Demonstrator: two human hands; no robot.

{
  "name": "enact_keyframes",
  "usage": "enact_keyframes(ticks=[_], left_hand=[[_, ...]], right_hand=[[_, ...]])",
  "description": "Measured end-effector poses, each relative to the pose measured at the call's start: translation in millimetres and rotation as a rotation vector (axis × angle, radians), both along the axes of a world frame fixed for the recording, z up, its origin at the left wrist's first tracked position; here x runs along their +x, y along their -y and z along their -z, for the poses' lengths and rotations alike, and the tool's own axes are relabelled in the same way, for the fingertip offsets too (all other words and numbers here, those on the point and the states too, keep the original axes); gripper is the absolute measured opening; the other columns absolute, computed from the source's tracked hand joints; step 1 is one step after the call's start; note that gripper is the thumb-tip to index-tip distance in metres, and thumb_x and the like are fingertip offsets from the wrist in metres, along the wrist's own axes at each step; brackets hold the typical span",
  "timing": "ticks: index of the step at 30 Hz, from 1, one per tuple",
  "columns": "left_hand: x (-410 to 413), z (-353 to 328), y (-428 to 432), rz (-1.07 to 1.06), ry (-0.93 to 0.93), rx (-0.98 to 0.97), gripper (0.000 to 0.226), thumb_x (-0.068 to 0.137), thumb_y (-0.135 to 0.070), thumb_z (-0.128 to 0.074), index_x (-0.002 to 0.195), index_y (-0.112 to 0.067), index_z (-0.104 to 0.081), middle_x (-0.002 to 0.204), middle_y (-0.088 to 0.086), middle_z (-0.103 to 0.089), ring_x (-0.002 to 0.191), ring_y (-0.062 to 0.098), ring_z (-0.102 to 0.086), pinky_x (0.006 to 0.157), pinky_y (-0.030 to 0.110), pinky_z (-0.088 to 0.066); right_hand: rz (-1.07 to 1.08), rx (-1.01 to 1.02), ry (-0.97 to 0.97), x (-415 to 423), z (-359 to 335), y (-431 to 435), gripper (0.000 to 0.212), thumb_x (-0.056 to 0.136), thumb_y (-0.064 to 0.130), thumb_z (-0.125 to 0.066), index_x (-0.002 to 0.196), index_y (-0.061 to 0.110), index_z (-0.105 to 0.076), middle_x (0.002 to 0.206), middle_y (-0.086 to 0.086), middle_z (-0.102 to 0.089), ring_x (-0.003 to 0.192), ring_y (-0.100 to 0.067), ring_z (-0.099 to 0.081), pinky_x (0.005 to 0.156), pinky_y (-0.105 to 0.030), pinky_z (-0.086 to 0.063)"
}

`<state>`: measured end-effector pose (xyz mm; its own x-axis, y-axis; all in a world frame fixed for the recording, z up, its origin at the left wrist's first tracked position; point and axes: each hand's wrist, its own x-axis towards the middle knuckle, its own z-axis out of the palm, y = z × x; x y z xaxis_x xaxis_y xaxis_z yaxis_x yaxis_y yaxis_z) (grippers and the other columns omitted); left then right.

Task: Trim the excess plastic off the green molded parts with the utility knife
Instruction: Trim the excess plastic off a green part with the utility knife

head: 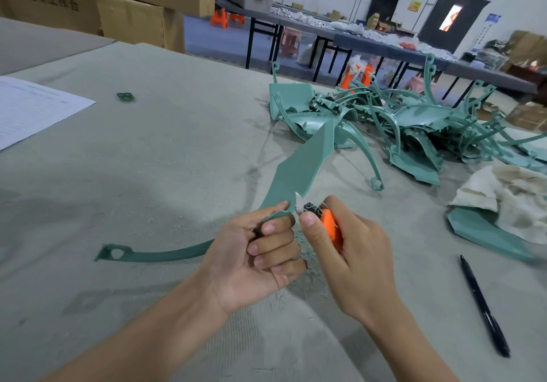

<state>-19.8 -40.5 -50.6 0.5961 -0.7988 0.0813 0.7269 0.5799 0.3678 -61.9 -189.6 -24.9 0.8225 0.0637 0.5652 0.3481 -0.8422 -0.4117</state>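
The left hand (pixel 260 251) is gripping the part (pixel 299 168) at its narrow neck, fingers curled round it and thumb lying along the upper face. The right hand (pixel 349 257) is clamping the knife (pixel 330 224), fingers wrapped round the orange body and thumb reaching toward the blade end. The hands are working close together, almost touching. The blade tip is meeting the part's edge just above the left thumb.

The part is being held off the table (pixel 177 144). Its flat panel is rising away from the hands toward the pile (pixel 414 127). Its thin curved arm is trailing left to an eyelet; whether the eyelet is touching the table cannot be told.

Handling, as judged:
- The part is looking thin-walled and light, so one hand is supporting it easily.
- The panel is probably stiff; the arm is likely flexing under load.
- Grip at the neck, right beside the cut, so the edge is not springing away from the blade.
- The moulded surface may be slippery, so a full wrap is suiting it better than a pinch.
- Keep the left fingers behind the blade's path.

Shavings (pixel 307 281) are lying under the hands. A rag (pixel 509 198) is covering another green panel to the right, a pen (pixel 485 307) is lying near the right forearm, and a sheet (pixel 32 106) is lying at the far left.
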Motion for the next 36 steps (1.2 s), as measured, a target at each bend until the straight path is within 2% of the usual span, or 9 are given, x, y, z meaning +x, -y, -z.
enact_keyframes(ticks=[5, 10, 14, 20, 26, 30, 32, 34, 36], left_hand=[[-1, -1, 0, 0.021, 0.018, 0.022, 0.036, 0.085, -0.017, -0.066, 0.053, -0.014, -0.049, 0.038, -0.006, -0.022, 0.036, 0.012, -0.02, 0.047, 0.024, -0.027], [-2, -2, 0, 0.021, 0.002, 0.042, 0.036, 0.082, -0.016, -0.068, 0.053, -0.014, -0.048, 0.038, -0.006, -0.021, 0.036, 0.012, -0.019, 0.046, 0.023, -0.026], [-3, -1, 3, 0.023, -0.034, 0.072, 0.038, 0.089, -0.017, -0.055, 0.052, -0.015, -0.047, 0.037, -0.006, -0.019, 0.036, 0.011, -0.018, 0.045, 0.023, -0.028], [-6, -4, 6, 0.005, -0.064, 0.116, 0.036, 0.085, -0.02, -0.054, 0.051, -0.016, -0.044, 0.037, -0.007, -0.018, 0.035, 0.011, -0.016, 0.043, 0.023, -0.027], [-9, 0, 8, 0.077, -0.015, 0.169, 0.04, 0.087, -0.018, -0.057, 0.048, -0.016, -0.046, 0.032, -0.007, -0.031, 0.035, 0.011, -0.017, 0.045, 0.022, -0.024], [-7, -1, 8, 0.016, -0.011, 0.228, 0.04, 0.084, -0.014, -0.061, 0.047, -0.017, -0.045, 0.031, -0.007, -0.028, 0.035, 0.01, -0.017, 0.045, 0.023, -0.022], [-4, -2, 5, -0.054, -0.001, 0.251, 0.037, 0.08, -0.022, -0.061, 0.047, -0.017, -0.043, 0.032, -0.007, -0.027, 0.033, 0.008, -0.022, 0.045, 0.023, -0.022], [-1, -1, 3, -0.091, 0.024, 0.269, 0.038, 0.082, -0.023, -0.059, 0.048, -0.018, -0.043, 0.034, -0.008, -0.026, 0.032, 0.007, -0.025, 0.046, 0.023, -0.022], [0, 0, 2, -0.104, 0.056, 0.288, 0.04, 0.085, -0.023, -0.058, 0.048, -0.018, -0.045, 0.035, -0.008, -0.026, 0.033, 0.007, -0.026, 0.048, 0.024, -0.021]], right_hand=[[0.071, -0.016, 0.039, 1, -3, 3, 0.045, 0.096, 0.062, -0.033, 0.068, 0.028, -0.027, 0.049, 0.007, -0.025, 0.046, -0.014, -0.033, 0.045, -0.029, -0.024], [0.145, -0.081, 0.085, 2, -3, 6, 0.042, 0.097, 0.06, -0.034, 0.07, 0.028, -0.027, 0.049, 0.007, -0.024, 0.044, -0.01, -0.03, 0.045, -0.023, -0.022], [0.227, -0.116, 0.113, 4, -4, 9, 0.043, 0.097, 0.06, -0.033, 0.072, 0.025, -0.032, 0.049, 0.009, -0.026, 0.044, -0.006, -0.031, 0.046, -0.024, -0.017], [0.329, -0.149, 0.186, 8, -3, 15, 0.045, 0.097, 0.059, -0.035, 0.073, 0.021, -0.038, 0.052, 0.011, -0.027, 0.045, -0.017, -0.03, 0.048, -0.019, -0.016], [0.461, -0.033, 0.275, 13, -6, 38, 0.037, 0.097, 0.055, -0.041, 0.08, 0.022, -0.039, 0.057, 0.009, -0.035, 0.05, -0.021, -0.034, 0.051, -0.02, -0.016], [0.361, 0.139, 0.343, 14, -5, 40, 0.037, 0.099, 0.053, -0.042, 0.075, 0.025, -0.035, 0.055, 0.012, -0.028, 0.047, -0.007, -0.031, 0.048, -0.022, -0.021], [0.235, 0.24, 0.339, 13, -8, 36, 0.037, 0.097, 0.056, -0.046, 0.072, 0.032, -0.032, 0.053, 0.008, -0.027, 0.048, -0.007, -0.033, 0.049, -0.017, -0.025], [0.113, 0.362, 0.283, 13, -9, 33, 0.035, 0.089, 0.055, -0.059, 0.07, 0.029, -0.044, 0.057, -0.001, -0.041, 0.052, -0.008, -0.038, 0.051, -0.012, -0.031], [-0.001, 0.507, 0.153, 12, -10, 27, 0.031, 0.078, 0.052, -0.071, 0.072, 0.024, -0.059, 0.055, 0.003, -0.045, 0.048, -0.007, -0.036, 0.049, -0.011, -0.031]])
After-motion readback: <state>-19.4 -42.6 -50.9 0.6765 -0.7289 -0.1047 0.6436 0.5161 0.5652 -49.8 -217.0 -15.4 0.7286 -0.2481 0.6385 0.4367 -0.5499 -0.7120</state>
